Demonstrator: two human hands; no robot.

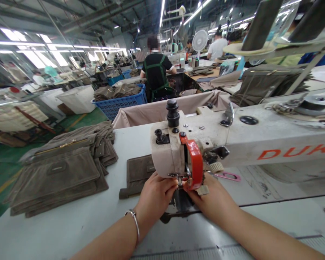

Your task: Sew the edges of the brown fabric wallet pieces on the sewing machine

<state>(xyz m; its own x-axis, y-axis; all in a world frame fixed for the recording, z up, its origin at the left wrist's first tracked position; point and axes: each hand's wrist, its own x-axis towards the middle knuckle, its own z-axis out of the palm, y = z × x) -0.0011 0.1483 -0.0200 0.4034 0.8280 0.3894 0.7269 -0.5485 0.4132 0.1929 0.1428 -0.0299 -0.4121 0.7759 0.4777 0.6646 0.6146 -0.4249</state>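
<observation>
Under the head of a white sewing machine (pixel 168 155) lies a grey-brown fabric piece (pixel 138 171) with a small label patch, partly hidden by the machine and my hand. My left hand (pixel 157 189) rests over its right part, thumb and fingers pinched together just left of the needle area. From the other side, my right hand (pixel 212 193) reaches under the red guard (pixel 196 159), its fingers closed close to the left fingertips at the presser foot. The fabric edge between the fingertips is mostly hidden.
A stack of grey-brown fabric pieces (pixel 59 169) with zips lies on the table at left. Pink thread snips (pixel 229 176) lie behind my right hand. Beyond stand a cloth-lined bin (pixel 143 112), a blue crate (pixel 121 104) and a person (pixel 155 70) facing away. Thread cones (pixel 261 27) stand at upper right.
</observation>
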